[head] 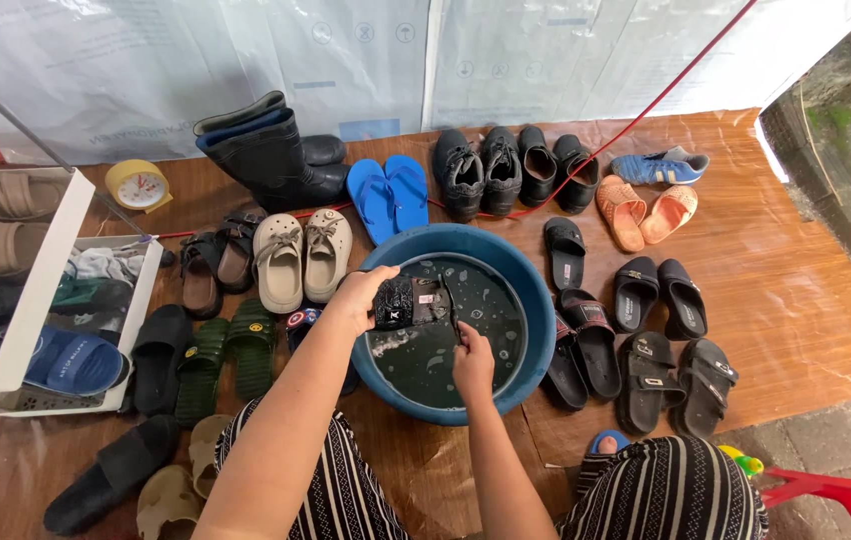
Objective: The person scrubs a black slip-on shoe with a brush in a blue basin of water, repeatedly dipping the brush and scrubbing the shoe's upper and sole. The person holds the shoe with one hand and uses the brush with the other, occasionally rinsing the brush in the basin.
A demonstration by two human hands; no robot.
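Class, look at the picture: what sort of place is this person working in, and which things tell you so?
Probably a home entryway or covered porch used for washing footwear. Shoes lie in rows on the floor, a shoe rack stands at the side, and a blue basin of dark water sits before the person.

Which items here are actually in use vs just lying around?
In use: black slipper in left hand; brush in right hand; blue basin of dark water.

Lying about: black boots, blue flip-flops, beige clogs, orange sandals, yellow clock.

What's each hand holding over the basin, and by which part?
Left hand holds a black slide sandal by one end, over the blue basin. Right hand grips something thin and dark by the sandal; what it is cannot be told.
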